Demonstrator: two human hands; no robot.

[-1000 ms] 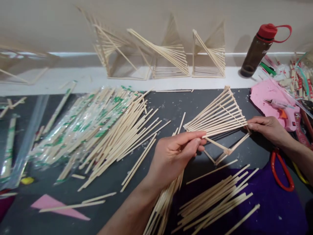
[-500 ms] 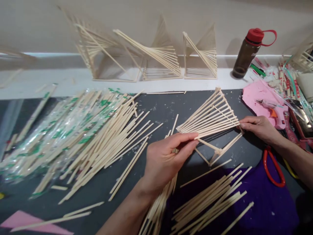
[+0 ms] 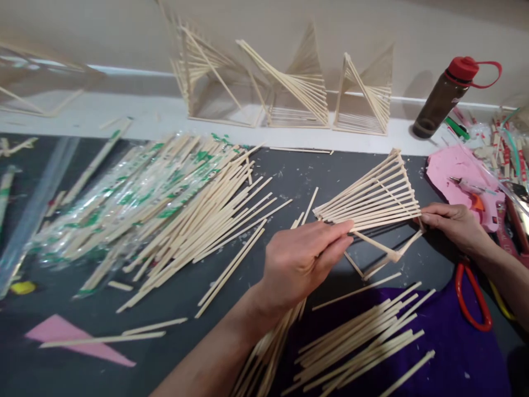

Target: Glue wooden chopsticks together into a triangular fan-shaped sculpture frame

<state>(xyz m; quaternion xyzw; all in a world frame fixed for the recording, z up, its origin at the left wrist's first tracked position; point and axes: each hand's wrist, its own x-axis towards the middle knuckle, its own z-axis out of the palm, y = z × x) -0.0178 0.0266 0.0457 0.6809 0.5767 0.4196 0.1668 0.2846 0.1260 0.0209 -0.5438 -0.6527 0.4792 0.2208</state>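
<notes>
Pinching a fan-shaped stick model [image 3: 374, 204] between them, the two bare hands work right of the view's middle, just above the grey tabletop [image 3: 223, 358]. The left hand [image 3: 297, 259] comes in from the bottom edge, its forearm slanting towards one o'clock, back of the hand up; thumb and forefinger are clamped on the model's nearest stick. The right hand [image 3: 452, 223] enters at three o'clock, pointing roughly to ten, with thumb and forefinger closed on the model's right corner; its other fingers are curled and partly hidden. Taking the model as the dial's centre, loose sticks [image 3: 355, 353] lie at six on a purple sheet [image 3: 471, 358], and a red loop handle [image 3: 473, 298] sits at four. A glue gun [image 3: 481, 204] rests at three on a pink sheet [image 3: 444, 171]. Sleeved chopsticks [image 3: 124, 193] with green print spread at nine, bare ones fanning out beside them, and a pink triangle [image 3: 78, 339] lies near eight under a stick. Along the pale wall [image 3: 273, 22], a red-capped bottle [image 3: 442, 102] stands at one, and finished-looking twisted frames [image 3: 308, 99] stand on the white ledge [image 3: 136, 99] between ten and twelve.
</notes>
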